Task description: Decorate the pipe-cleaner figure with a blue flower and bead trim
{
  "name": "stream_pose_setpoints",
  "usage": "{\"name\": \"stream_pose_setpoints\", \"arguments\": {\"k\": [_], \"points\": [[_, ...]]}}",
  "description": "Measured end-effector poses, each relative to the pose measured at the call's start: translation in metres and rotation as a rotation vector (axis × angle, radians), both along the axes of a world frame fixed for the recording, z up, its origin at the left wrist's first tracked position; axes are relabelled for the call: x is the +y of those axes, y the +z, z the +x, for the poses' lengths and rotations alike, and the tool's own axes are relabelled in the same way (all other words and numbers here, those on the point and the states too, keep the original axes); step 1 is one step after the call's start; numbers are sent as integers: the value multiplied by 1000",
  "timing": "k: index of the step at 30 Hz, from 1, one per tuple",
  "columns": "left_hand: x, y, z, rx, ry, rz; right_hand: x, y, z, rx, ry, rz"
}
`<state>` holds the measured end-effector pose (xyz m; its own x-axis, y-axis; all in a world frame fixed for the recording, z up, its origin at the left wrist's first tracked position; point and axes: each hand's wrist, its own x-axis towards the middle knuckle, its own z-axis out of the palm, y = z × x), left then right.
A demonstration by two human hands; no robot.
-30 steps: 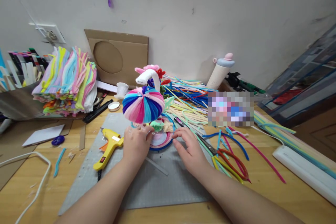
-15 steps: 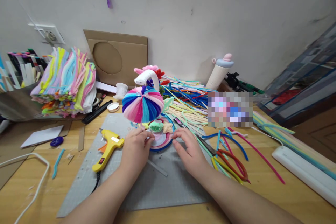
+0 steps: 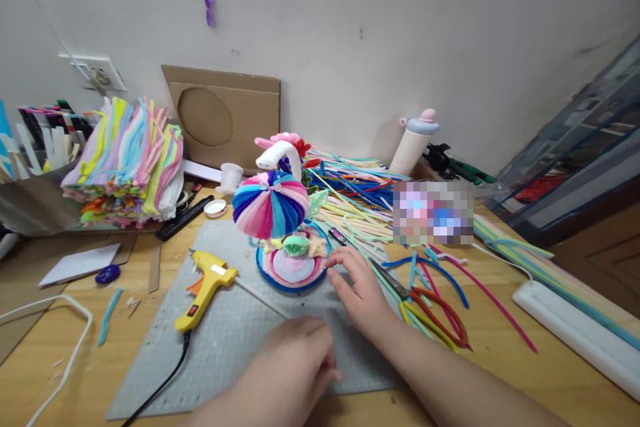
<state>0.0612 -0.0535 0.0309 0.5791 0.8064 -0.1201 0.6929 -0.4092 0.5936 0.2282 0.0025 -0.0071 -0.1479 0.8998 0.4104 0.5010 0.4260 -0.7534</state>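
Observation:
A fuzzy craft piece stands on the grey cutting mat (image 3: pixel 220 360). It has a round pink, white and blue base (image 3: pixel 293 267), a striped umbrella shape (image 3: pixel 271 205) hanging above it, and a white curved arch. My right hand (image 3: pixel 353 283) is at the base's right rim, fingers apart and curved, holding nothing. Nearer to me, over the mat, my left hand (image 3: pixel 300 360) has its fingers curled together; what they hold, if anything, is hidden. A yellow glue gun (image 3: pixel 203 290) lies left of the base, its clear glue stick (image 3: pixel 263 297) pointing toward my left hand.
Scissors (image 3: pixel 435 313) and loose pipe cleaners (image 3: pixel 505 310) lie at the right, near a white power strip (image 3: pixel 565 340). Bundled pipe cleaners (image 3: pixel 130 153) stand at the left. Behind are cardboard (image 3: pixel 225 113) and a bottle (image 3: pixel 413 145).
My left hand has left the base's left edge and moved down toward me, uncovering more of the base and the glue stick. My right hand stays beside the rim.

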Motion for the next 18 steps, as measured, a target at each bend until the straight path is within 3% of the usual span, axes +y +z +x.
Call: {"name": "stream_pose_setpoints", "arguments": {"k": [5, 9, 12, 15, 18], "points": [[-6, 0, -5, -8, -33, 41, 1, -2, 0, 5, 2, 12], [-15, 0, -17, -175, 72, 100, 1, -5, -1, 7, 13, 30], [-22, -2, -32, -242, 63, 248, -2, -2, -4, 27, 9, 40], [-24, 7, -51, -362, 134, 513, -8, 14, -5, 81, 16, 4], [-19, 36, -69, -484, 317, 717, -16, 45, -7, 160, 62, 1]]}}
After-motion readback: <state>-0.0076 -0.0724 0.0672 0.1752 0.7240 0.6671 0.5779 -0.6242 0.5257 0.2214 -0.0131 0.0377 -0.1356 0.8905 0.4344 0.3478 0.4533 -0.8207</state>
